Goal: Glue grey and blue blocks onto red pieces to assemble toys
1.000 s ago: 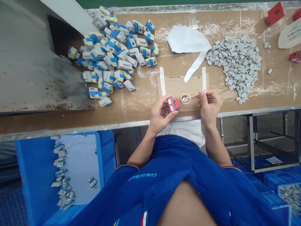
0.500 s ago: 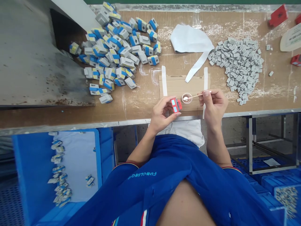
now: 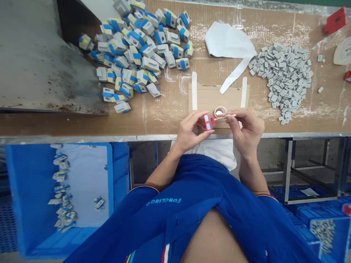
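With the left hand (image 3: 193,128), pinches the red piece (image 3: 207,123) between thumb at its near end and fingers at its far end, just left of the cup (image 3: 215,110) and slightly on its near side. With the right hand (image 3: 246,127), pinches the thin stick (image 3: 220,118) between thumb and fingers, just right of the cup. Points the stick leftward past the near side of the cup, with its tip at the grey side of the red piece; cannot tell touching from a slight gap there.

Looks like the step of working the stick's tip at the piece, with white stuff (image 3: 219,113) sitting in the cup. Seems to call next for a steady left hold, a light right pinch and small, careful turns of the wrist, without knocking the cup.

Leaves little room between the 2 hands, with the cup close by. Runs near the front edge of the bench (image 3: 175,104), on the near side of the cup. Opens out beyond the cup, over the cardboard sheet (image 3: 208,98) between 2 strips of white tape (image 3: 194,91), up to the tail of a white sheet (image 3: 226,40). Well left of the cup, stops at a heap of blocks (image 3: 148,64); well right, at a pile of small grey pieces (image 3: 287,73).
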`<state>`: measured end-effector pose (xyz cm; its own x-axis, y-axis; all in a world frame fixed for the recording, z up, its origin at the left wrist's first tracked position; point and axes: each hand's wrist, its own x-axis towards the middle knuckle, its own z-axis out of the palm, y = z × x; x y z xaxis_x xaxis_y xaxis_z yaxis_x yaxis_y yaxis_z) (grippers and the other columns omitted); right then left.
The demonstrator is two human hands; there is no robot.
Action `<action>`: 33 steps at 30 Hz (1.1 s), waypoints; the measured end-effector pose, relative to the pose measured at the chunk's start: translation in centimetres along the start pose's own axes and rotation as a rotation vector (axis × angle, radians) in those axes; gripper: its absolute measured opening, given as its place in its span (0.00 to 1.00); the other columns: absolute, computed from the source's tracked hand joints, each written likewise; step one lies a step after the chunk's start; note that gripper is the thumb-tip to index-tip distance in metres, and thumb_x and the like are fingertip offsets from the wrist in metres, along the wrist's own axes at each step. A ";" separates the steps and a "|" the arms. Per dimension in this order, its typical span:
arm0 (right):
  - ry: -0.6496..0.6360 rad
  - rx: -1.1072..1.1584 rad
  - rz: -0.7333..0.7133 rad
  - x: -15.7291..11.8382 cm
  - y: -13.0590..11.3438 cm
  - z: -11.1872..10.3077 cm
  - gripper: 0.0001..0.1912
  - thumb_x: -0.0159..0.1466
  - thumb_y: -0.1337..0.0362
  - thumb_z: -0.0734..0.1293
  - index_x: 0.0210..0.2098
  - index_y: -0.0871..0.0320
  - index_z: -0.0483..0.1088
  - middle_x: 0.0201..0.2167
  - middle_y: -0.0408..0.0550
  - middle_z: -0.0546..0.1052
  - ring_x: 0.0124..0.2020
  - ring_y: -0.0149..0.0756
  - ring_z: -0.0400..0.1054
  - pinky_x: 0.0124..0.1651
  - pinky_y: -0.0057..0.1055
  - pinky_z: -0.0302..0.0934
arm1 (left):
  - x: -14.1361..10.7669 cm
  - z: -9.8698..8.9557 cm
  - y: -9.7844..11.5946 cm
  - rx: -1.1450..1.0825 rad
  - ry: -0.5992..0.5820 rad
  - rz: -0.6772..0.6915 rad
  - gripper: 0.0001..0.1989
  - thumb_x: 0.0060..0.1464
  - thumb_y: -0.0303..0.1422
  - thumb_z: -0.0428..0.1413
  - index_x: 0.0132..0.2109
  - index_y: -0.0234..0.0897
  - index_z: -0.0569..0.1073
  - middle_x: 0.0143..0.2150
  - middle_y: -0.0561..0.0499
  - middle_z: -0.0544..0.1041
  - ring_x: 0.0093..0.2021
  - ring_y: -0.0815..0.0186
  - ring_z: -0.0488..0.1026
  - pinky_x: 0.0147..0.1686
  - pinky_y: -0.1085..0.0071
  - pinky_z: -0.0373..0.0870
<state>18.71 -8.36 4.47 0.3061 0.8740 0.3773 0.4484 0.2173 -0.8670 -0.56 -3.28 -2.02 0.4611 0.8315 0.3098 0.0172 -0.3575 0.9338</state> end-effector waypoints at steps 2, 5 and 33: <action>-0.003 -0.016 -0.009 0.0 0.0 0.1 0.04 0.73 0.60 0.74 0.40 0.50 0.81 0.35 0.41 0.87 0.33 0.32 0.81 0.37 0.29 0.74 | 0.0 0.0 0.0 0.006 -0.006 -0.008 0.29 0.61 0.42 0.71 0.64 0.37 0.76 0.52 0.45 0.81 0.42 0.67 0.83 0.38 0.73 0.84; -0.020 -0.062 -0.002 -0.1 0.1 0.1 0.07 0.74 0.57 0.73 0.39 0.50 0.81 0.35 0.41 0.87 0.32 0.33 0.80 0.36 0.30 0.74 | 0.1 0.1 -0.1 0.014 -0.003 -0.002 0.29 0.61 0.43 0.71 0.64 0.37 0.76 0.51 0.45 0.81 0.41 0.68 0.82 0.37 0.74 0.83; -0.219 -0.134 -0.208 1.1 -0.1 -0.6 0.06 0.72 0.66 0.73 0.39 0.48 0.78 0.35 0.41 0.88 0.35 0.34 0.83 0.39 0.31 0.75 | 0.2 -0.3 0.1 0.045 -0.079 0.028 0.29 0.61 0.43 0.71 0.65 0.38 0.77 0.53 0.43 0.82 0.40 0.68 0.81 0.35 0.74 0.81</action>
<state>19.52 -7.71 5.14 0.0149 0.8926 0.4506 0.5937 0.3547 -0.7223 -0.69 -3.04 -1.81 0.5302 0.7857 0.3187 0.0428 -0.4002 0.9154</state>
